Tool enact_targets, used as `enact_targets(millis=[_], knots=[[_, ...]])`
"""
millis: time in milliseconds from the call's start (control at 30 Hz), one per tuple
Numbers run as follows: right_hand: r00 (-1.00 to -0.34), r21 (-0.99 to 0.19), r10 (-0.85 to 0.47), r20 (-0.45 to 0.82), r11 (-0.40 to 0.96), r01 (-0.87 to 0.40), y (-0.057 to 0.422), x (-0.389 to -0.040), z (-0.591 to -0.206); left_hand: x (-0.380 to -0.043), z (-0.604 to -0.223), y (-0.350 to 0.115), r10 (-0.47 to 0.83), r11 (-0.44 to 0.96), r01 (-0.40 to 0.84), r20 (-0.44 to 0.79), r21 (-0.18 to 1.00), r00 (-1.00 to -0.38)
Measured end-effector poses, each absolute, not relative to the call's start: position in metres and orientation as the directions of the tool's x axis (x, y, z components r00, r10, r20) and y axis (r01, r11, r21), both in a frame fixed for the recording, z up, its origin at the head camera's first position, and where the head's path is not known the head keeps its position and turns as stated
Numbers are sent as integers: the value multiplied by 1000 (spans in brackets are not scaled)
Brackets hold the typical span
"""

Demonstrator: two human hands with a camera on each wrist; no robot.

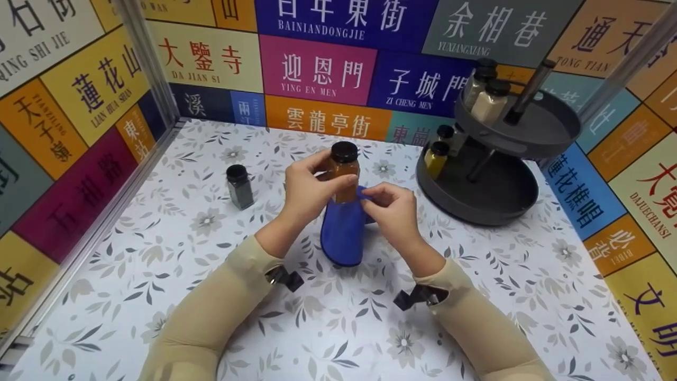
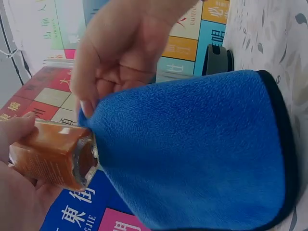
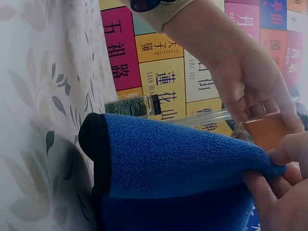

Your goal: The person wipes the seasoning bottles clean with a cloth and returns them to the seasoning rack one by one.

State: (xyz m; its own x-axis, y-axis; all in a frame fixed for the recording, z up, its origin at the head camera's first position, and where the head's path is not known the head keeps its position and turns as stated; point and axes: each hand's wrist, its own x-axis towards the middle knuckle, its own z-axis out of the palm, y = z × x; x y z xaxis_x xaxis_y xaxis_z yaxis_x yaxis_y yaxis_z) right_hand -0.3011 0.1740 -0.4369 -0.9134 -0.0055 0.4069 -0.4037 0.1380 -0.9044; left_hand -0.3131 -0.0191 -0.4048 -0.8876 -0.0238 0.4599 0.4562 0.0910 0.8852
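Through my cameras I have the left hand (image 1: 308, 189) just above the centre of the frame, its fingers and thumb closed round an orange-brown jar (image 1: 346, 170) with its black lid uppermost. Just right of it, the right hand (image 1: 392, 209) pinches a gathered corner of a blue cloth (image 1: 342, 238) between thumb and fingers, and the dark-edged cloth hangs towards the bottom of the frame. In the left wrist view the jar's base sits right by that corner; whether they touch I can't tell.

My main worry is the jar. It is held off the worktop (image 1: 312, 328) by one hand, and its sides look smooth, so a hard tug or rub with the cloth could twist it loose. The cloth worries me too: the pinch takes in only a small corner, and the loose length could slip free or bunch between fingers and glass, weakening the hold. A wide swing to the left of the frame might knock the dark-filled jar (image 1: 242, 191) standing there; one to the upper right could catch the two-tier black rack (image 1: 552, 136) and rattle the jars on it.
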Motion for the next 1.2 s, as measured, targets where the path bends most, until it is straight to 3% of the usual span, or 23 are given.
enact_targets(millis=[267, 567, 733, 1000, 1200], knots=[[-938, -940, 69, 340, 49, -337, 182, -304, -430, -310, -411, -12, 80, 43, 468, 464, 883, -882], [-822, -833, 143, 552, 42, -552, 197, -300, -411, -312, -427, -1, 228, 96, 484, 454, 870, -861], [-813, -814, 80, 577, 129, -566, 192, -295, -416, -313, -427, -6, 143, 53, 467, 456, 883, -878], [-818, -707, -147, 556, 434, -559, 192, -294, -418, -320, -419, -12, -26, 74, 467, 470, 881, -882], [-864, -790, -69, 499, 375, -486, 204, -303, -408, -331, -431, -12, -62, 123, 428, 438, 895, -897]])
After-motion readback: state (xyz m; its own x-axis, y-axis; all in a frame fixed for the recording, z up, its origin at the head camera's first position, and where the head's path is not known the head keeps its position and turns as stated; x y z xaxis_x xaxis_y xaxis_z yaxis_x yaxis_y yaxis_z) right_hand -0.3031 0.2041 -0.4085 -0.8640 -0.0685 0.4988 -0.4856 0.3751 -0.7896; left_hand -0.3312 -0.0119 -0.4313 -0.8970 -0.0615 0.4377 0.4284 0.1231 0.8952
